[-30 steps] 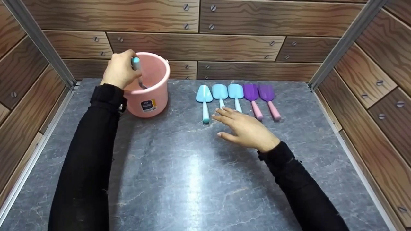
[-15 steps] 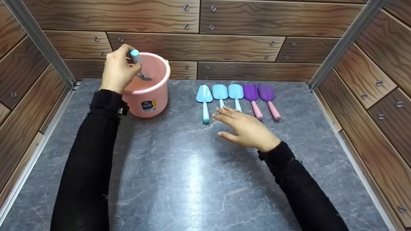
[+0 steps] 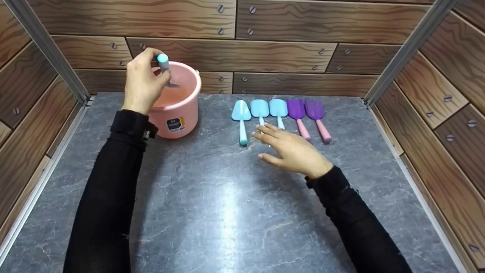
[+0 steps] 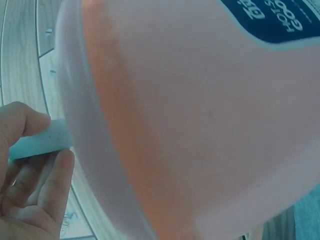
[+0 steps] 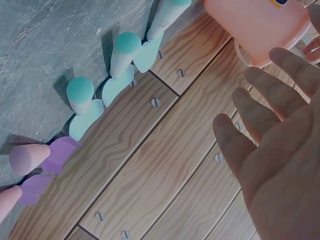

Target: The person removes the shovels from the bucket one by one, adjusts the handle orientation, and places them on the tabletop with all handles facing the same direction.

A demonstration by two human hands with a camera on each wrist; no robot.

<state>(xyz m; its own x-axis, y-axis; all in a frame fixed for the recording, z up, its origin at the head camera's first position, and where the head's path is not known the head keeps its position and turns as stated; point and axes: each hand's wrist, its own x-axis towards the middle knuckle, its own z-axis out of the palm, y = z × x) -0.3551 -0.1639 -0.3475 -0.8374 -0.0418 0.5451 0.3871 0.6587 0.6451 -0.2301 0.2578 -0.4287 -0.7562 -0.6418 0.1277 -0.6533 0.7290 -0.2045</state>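
Note:
In the head view, my left hand (image 3: 142,81) is over the near left rim of a pink bucket (image 3: 176,117) and pinches the handle of a small shovel (image 3: 163,63). That handle ends in turquoise, and a dark part of its blade shows inside the bucket. The left wrist view shows thumb and fingers about the pale handle (image 4: 42,141) beside the bucket wall. My right hand (image 3: 295,151) hovers with spread fingers near a row of shovels. Three are light blue (image 3: 259,108) with pale handles, one having a pointed blade; two are purple (image 3: 314,109) with pink handles.
The grey marbled tabletop (image 3: 189,212) lies beneath everything. Wood-patterned panels (image 3: 280,57) stand at the back and both sides, with metal posts (image 3: 407,57) in the corners. The bucket stands near the back left, left of the shovel row.
My left hand has risen with the shovel, drawing it up a little, and its blade shows more inside the bucket. My right hand has barely moved.

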